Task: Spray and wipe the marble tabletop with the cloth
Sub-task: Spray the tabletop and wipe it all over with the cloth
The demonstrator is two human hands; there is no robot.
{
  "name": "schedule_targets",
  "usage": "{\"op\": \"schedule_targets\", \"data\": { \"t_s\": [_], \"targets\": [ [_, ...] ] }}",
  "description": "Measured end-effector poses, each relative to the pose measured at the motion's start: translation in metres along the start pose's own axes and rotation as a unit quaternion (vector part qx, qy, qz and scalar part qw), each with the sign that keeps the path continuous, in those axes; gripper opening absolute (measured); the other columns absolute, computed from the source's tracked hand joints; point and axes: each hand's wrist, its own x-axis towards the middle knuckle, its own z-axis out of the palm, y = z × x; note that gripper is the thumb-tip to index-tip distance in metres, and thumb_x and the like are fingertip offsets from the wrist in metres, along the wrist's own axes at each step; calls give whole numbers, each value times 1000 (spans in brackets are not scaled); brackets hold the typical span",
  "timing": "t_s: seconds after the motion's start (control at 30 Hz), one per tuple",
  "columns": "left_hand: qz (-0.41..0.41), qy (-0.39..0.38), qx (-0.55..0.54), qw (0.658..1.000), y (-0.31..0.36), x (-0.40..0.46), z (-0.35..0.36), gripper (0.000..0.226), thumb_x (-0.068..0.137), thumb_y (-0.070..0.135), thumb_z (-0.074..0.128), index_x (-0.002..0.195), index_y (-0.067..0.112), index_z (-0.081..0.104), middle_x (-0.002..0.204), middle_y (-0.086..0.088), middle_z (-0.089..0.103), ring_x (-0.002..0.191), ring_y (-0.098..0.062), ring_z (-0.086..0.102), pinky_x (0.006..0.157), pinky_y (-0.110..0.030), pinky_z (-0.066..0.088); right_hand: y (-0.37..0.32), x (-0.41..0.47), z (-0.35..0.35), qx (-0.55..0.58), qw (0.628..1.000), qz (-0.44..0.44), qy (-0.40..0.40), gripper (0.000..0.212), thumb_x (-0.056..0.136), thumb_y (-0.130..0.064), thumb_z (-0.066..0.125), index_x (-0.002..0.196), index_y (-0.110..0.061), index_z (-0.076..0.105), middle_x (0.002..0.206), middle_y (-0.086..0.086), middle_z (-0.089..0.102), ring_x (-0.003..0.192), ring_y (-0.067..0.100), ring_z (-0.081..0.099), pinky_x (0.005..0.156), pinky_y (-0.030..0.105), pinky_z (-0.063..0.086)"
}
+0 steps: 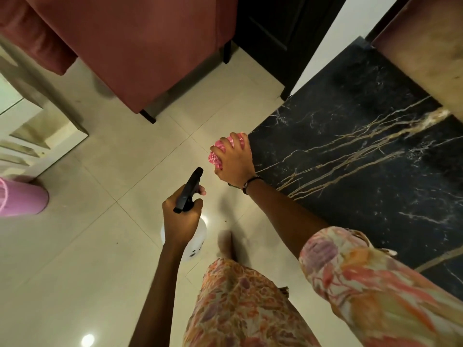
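Head view, item one, step in hand: your right hand (pixel 234 159) is closed over a bunched pink cloth (pixel 216 156), pressed at the near corner of the black marble top (pixel 363 151); this reads as the wipe stage, worked at the table's edge; whether the stone there is already wet cannot be told.

Item two: your left hand (pixel 181 219) is wrapped tight round the neck of a spray bottle (pixel 186 191), black head pointing forward, white body showing below the wrist; it hangs over the floor, off to the left of the table, not aimed at the marble.

Item three, next move, as a judgement: draw the cloth inward across the veined top in overlapping passes; should more spray be wanted, swing the nozzle right, over the stone, before squeezing.

Item four, surface: dark marble, gold and white veins, glossy, bare where visible.

Item five, room: pale tiled floor (pixel 75 246); red sofa (pixel 140 46) ahead; pink bin (pixel 22 199) at far left; a beige-topped piece (pixel 426 51) beyond the table.
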Motion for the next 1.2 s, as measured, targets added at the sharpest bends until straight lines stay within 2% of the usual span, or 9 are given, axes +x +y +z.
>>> {"op": "schedule_targets", "data": {
  "t_s": [0.17,0.3,0.4,0.57,0.73,0.87,1.0,1.07,1.2],
  "targets": [
    [-14,0,4,1000,-2,-2,-2,35,72,-16,50,90,10,66,86,-9,69,57,-37,47,61,-44,46,5,-25,7,29,995,-83,47,54,83,-38,59,135,-27,51,145,8,48,138,35,37,118,55,15],
    [-20,-10,-6,1000,-1,-5,4,36,73,-16,51,91,12,66,87,-7,69,62,-38,49,61,-38,42,33,-78,23,69,992,-45,92,71,83,-55,58,145,-28,36,152,9,39,142,35,30,118,54,20],
    [-32,-19,-18,999,1,-3,10,34,73,-16,51,86,11,66,87,-8,69,69,-39,53,63,-34,42,51,-104,31,103,988,4,119,72,82,-61,56,142,-27,35,149,11,42,141,35,31,117,54,23],
    [-26,-26,-13,999,3,5,12,34,72,-15,52,85,13,66,87,-7,69,77,-31,58,65,-23,42,42,-83,22,82,989,44,116,73,79,-62,58,141,-28,41,148,9,44,140,35,34,115,55,25],
    [-8,-36,-14,999,9,11,13,36,71,-17,50,92,8,66,85,-9,69,61,-22,51,60,-23,39,18,-47,13,74,992,66,79,71,81,-63,57,142,-29,44,150,7,42,141,35,33,117,55,19],
    [-5,-31,4,999,19,25,13,36,70,-16,51,95,5,66,84,-15,69,63,-38,50,60,-30,39,14,-25,9,82,993,14,82,64,81,-57,59,138,-30,50,146,6,48,139,33,36,117,53,19],
    [7,-35,4,999,36,41,16,45,72,-15,50,87,25,65,79,-30,62,63,-45,50,58,-46,43,34,-15,6,117,989,-45,74,59,85,-58,54,136,-29,51,147,4,46,140,30,34,119,52,15],
    [7,-34,-3,999,46,50,22,57,73,-14,50,84,41,59,82,-26,64,54,-39,44,53,-41,40,49,-13,6,126,989,-30,74,57,87,-56,54,137,-29,51,148,4,45,141,30,33,119,52,14],
    [18,-43,-5,999,62,66,41,37,75,-14,50,95,12,67,87,-17,67,49,-18,43,54,-29,38,102,-3,1,126,987,44,86,55,89,-51,57,137,-25,52,149,7,44,142,32,32,118,52,12]
  ]
}}
